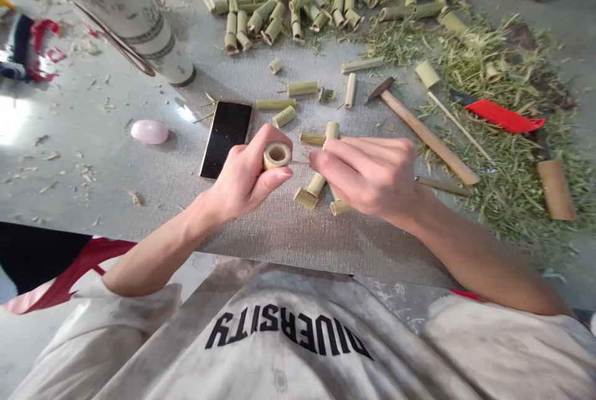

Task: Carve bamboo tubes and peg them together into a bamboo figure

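Observation:
My left hand (251,173) is wrapped round a short hollow bamboo tube (278,153), its open end facing up. From the tube's right side a thin stick or cord (300,163) runs to the fingertips of my right hand (365,173), which are pinched on it. Below and behind my right hand lie joined bamboo pieces (317,184), partly covered by it. Several short bamboo pieces (302,88) lie just beyond my hands.
A phone (227,139) and a pink oval object (149,131) lie left. To the right are a hammer (423,130), a red-handled tool (503,114) and green shavings (512,182). A bamboo pile (279,9) and a tall cylinder (135,21) stand farther back.

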Demonstrator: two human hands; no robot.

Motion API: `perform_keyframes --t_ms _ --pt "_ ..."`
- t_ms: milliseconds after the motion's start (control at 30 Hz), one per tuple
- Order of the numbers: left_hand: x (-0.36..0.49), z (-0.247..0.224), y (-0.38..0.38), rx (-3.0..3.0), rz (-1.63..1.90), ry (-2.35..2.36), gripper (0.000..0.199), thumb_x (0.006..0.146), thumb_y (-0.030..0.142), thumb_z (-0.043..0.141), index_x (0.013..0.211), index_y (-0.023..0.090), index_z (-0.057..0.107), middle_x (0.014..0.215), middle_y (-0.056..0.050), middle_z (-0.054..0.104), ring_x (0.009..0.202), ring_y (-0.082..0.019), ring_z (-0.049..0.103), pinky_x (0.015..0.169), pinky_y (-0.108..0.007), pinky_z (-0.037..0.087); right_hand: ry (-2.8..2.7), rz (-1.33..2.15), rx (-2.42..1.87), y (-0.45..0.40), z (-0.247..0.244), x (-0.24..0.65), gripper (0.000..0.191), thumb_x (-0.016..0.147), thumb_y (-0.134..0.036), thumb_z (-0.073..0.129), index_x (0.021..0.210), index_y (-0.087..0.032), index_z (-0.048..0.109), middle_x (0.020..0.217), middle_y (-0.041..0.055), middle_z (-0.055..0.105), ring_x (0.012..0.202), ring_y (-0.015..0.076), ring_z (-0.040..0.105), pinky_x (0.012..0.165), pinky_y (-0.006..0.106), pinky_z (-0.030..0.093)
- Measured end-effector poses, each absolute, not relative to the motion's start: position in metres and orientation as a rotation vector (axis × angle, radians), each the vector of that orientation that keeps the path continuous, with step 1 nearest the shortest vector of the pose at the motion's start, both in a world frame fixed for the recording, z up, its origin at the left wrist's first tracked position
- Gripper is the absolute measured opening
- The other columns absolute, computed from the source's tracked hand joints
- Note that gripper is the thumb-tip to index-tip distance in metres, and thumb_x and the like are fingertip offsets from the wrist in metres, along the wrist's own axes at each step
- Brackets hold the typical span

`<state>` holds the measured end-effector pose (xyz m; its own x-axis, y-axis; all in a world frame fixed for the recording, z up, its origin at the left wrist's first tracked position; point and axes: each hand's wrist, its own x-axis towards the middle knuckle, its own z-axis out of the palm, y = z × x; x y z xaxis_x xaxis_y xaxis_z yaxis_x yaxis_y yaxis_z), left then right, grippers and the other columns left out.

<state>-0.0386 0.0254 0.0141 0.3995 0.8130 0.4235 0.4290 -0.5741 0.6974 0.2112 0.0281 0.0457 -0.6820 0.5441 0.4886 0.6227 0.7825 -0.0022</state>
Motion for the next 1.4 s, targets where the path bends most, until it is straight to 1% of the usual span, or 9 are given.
perform_keyframes --t_ms 167,333,433,667,833,933,1000,1200,1400 --pt "-0.044 0.016 0.033 2.058 0.936 0.992 0.060 0.110 0.086 0.041 0.107 0.030 0.062 0.076 0.000 0.061 0.057 -0.017 0.050 0.055 -0.033 0.046 -2.541 -0.098 -0.961 0.032 0.049 0.213 0.040 0.117 -0.018 0.044 0.095 -0.023 0.077 0.079 0.0000 0.073 0.069 0.0128 0.062 0.062 0.033 0.034" --pt "-0.035 0.007 0.039 1.789 1.080 0.759 0.040 0.114 0.069 0.054 0.104 0.030 0.059 0.067 0.003 0.051 0.051 -0.014 0.043 0.050 -0.032 0.041 -2.577 -0.032 -1.038 0.039 0.056 0.211 0.039 0.117 -0.022 0.043 0.096 -0.024 0.076 0.077 -0.0003 0.070 0.068 0.0132 0.059 0.063 0.034 0.031" --pt "-0.026 0.000 0.039 1.675 1.108 0.824 0.049 0.113 0.076 0.049 0.100 0.029 0.054 0.064 0.005 0.041 0.048 -0.013 0.035 0.046 -0.030 0.035 -2.585 -0.124 -1.126 0.033 0.059 0.205 0.043 0.118 -0.017 0.039 0.097 -0.023 0.076 0.077 0.0004 0.071 0.069 0.0138 0.062 0.062 0.033 0.029" --pt "-0.020 -0.003 0.030 1.933 1.249 1.270 0.055 0.111 0.084 0.046 0.109 0.029 0.053 0.085 0.000 0.055 0.065 -0.015 0.048 0.062 -0.034 0.045 -2.424 -0.153 -1.329 -0.004 0.059 0.188 0.023 0.109 -0.007 0.054 0.102 -0.018 0.073 0.077 0.0029 0.074 0.057 0.0150 0.058 0.054 0.035 0.021" --pt "-0.021 0.010 0.042 1.501 0.981 0.731 0.056 0.108 0.083 0.053 0.097 0.029 0.047 0.064 0.008 0.035 0.046 -0.010 0.023 0.044 -0.028 0.029 -2.545 -0.114 -1.225 0.010 0.081 0.201 0.028 0.116 -0.016 0.051 0.101 -0.020 0.074 0.080 0.0018 0.075 0.067 0.0143 0.063 0.058 0.034 0.021" --pt "-0.018 0.015 0.047 1.314 0.928 0.677 0.054 0.109 0.080 0.054 0.097 0.028 0.049 0.060 0.010 0.027 0.046 -0.008 0.013 0.043 -0.026 0.022 -2.537 -0.035 -1.274 0.018 0.077 0.200 0.030 0.120 -0.021 0.047 0.108 -0.020 0.075 0.084 0.0014 0.076 0.068 0.0132 0.062 0.058 0.032 0.021" --pt "-0.015 0.012 0.045 1.307 1.022 0.709 0.053 0.109 0.079 0.057 0.097 0.028 0.050 0.061 0.010 0.028 0.046 -0.009 0.015 0.044 -0.026 0.021 -2.520 0.013 -1.341 0.016 0.067 0.194 0.031 0.119 -0.016 0.043 0.112 -0.019 0.074 0.087 0.0021 0.077 0.066 0.0124 0.060 0.058 0.032 0.023" --pt "-0.020 -0.006 0.036 1.633 1.340 1.158 0.042 0.106 0.067 0.073 0.101 0.027 0.061 0.073 0.003 0.054 0.057 -0.014 0.043 0.054 -0.029 0.032 -2.531 0.105 -1.472 -0.002 0.062 0.183 0.022 0.113 -0.007 0.049 0.112 -0.016 0.069 0.087 0.0043 0.078 0.065 0.0135 0.061 0.059 0.034 0.020" --pt "-0.018 0.015 0.042 1.264 1.006 0.608 0.048 0.108 0.071 0.066 0.096 0.026 0.056 0.059 0.010 0.032 0.045 -0.009 0.016 0.044 -0.024 0.023 -2.591 0.216 -1.275 0.021 0.078 0.199 0.027 0.119 -0.021 0.049 0.110 -0.019 0.074 0.087 0.0024 0.075 0.073 0.0159 0.064 0.063 0.033 0.028"
